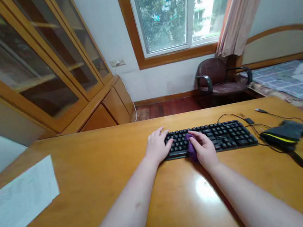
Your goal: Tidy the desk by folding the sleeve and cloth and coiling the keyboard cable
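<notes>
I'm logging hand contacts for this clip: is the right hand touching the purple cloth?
Touching. The head view shows the right hand pinching the purple cloth with no gap between them, over the black keyboard.

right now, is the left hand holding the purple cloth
No, the right hand holds the purple cloth, while the left hand touches the keyboard.
</notes>
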Available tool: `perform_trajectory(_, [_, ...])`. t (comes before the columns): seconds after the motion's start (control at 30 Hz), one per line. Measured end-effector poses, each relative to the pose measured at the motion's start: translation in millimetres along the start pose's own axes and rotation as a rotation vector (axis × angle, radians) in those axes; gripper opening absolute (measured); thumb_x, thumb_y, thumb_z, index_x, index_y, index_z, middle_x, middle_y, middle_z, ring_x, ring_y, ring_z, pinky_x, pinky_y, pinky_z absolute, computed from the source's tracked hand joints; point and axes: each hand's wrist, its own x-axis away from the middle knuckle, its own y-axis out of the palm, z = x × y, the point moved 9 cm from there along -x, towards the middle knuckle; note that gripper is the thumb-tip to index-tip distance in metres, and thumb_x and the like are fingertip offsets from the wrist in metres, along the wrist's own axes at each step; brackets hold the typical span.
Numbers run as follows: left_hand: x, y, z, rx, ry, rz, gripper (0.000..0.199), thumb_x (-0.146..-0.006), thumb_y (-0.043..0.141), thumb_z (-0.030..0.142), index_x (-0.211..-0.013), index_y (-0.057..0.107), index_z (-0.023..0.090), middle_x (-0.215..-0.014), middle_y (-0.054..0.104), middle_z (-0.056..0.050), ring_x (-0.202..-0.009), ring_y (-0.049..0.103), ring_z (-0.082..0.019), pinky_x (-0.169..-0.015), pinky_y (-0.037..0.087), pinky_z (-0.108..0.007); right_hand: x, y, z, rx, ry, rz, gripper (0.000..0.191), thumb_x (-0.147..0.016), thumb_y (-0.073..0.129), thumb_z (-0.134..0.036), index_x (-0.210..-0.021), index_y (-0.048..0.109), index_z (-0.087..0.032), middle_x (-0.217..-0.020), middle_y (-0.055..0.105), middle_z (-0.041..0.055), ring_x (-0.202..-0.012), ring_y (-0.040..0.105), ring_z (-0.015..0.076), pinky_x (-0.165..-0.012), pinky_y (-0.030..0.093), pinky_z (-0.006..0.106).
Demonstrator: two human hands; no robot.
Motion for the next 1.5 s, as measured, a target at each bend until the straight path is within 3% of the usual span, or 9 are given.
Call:
perform_trajectory(0.1, [12.5,18.8,35.9,-0.019,0.188,-0.101,0.085,-0.066,0.057,0.068,-0.139,0.029,0.035,-0.148,0.025,-0.009,-0.133,0.023,-0.033,-0.107,0.017,-0.055,2.2,-5.2,-0.4,0.033,-0.035,0.0,0.024,-0.08,0.057,-0.035,-0.097,0.066,-0.021,-0.095,0.068,0.0046,-0.089,0.06,0.0176,-0.083,0.046,0.033])
perform_trajectory(0.2, [18.5,32.3,45.8,-0.052,0.223,-0.16,0.1,-0.058,0.062,0.071,-0.142,0.02,0.037,-0.15,0.019,-0.009,-0.136,0.015,-0.036,-0.106,0.009,-0.061,2.8,-6.4,-0.4,0.059,-0.056,-0.005,0.022,-0.08,0.056,-0.035,-0.093,0.067,-0.02,-0.092,0.068,0.0048,-0.087,0.061,0.0179,-0.081,0.047,0.034])
perform_trajectory(0.5, [9.5,37.4,24.3,-0.106,0.131,-0.129,0.086,-0.068,0.055,0.068,-0.141,0.023,0.036,-0.149,0.025,-0.006,-0.137,0.017,-0.032,-0.109,0.01,-0.054,4.5,-6.1,-11.4,0.149,-0.136,0.005,0.02,-0.082,0.054,-0.033,-0.091,0.067,-0.02,-0.09,0.066,0.0056,-0.084,0.06,0.0181,-0.079,0.048,0.034])
perform_trajectory(0.7, [6.2,35.7,16.1,-0.128,0.073,-0.074,0.083,-0.069,0.054,0.068,-0.141,0.026,0.036,-0.148,0.026,-0.006,-0.136,0.019,-0.033,-0.108,0.012,-0.055,3.9,-4.9,-5.1,0.189,-0.115,-0.02,0.021,-0.082,0.053,-0.033,-0.091,0.067,-0.02,-0.088,0.067,0.0055,-0.083,0.061,0.0183,-0.078,0.047,0.033])
perform_trajectory(0.97, [12.7,33.7,28.8,-0.18,0.124,0.014,0.07,-0.078,0.052,0.055,-0.139,0.034,0.026,-0.145,0.033,-0.012,-0.135,0.023,-0.029,-0.11,0.009,-0.051,8.5,31.7,2.3,0.391,-0.147,-0.326,0.018,-0.082,0.051,-0.027,-0.086,0.068,-0.021,-0.087,0.069,0.0045,-0.083,0.062,0.0177,-0.078,0.047,0.031])
perform_trajectory(1.2, [34.0,32.5,44.7,-0.217,0.123,0.072,0.057,-0.083,0.049,0.035,-0.138,0.037,0.023,-0.148,0.026,-0.01,-0.137,0.018,-0.027,-0.112,0.007,-0.049,10.8,39.7,4.6,0.543,-0.156,-0.375,0.018,-0.082,0.05,-0.024,-0.088,0.068,-0.021,-0.088,0.069,0.0035,-0.082,0.061,0.0163,-0.077,0.045,0.029])
perform_trajectory(1.33, [59.9,28.2,33.2,-0.208,0.026,0.092,0.058,-0.083,0.049,0.034,-0.139,0.036,0.023,-0.15,0.021,-0.011,-0.137,0.017,-0.029,-0.111,0.007,-0.052,14.3,49.3,2.6,0.668,-0.192,-0.492,0.019,-0.084,0.05,-0.026,-0.088,0.067,-0.021,-0.089,0.068,0.0035,-0.083,0.06,0.0155,-0.078,0.044,0.028])
perform_trajectory(1.5, [85.9,27.7,-2.7,-0.2,-0.237,0.069,0.071,-0.081,0.05,0.042,-0.142,0.027,0.014,-0.15,0.012,-0.019,-0.137,0.016,-0.034,-0.109,0.011,-0.054,37.0,45.3,-6.7,0.78,-0.244,-0.668,0.018,-0.082,0.055,-0.032,-0.091,0.066,-0.02,-0.091,0.066,0.0043,-0.088,0.058,0.0161,-0.08,0.043,0.028])
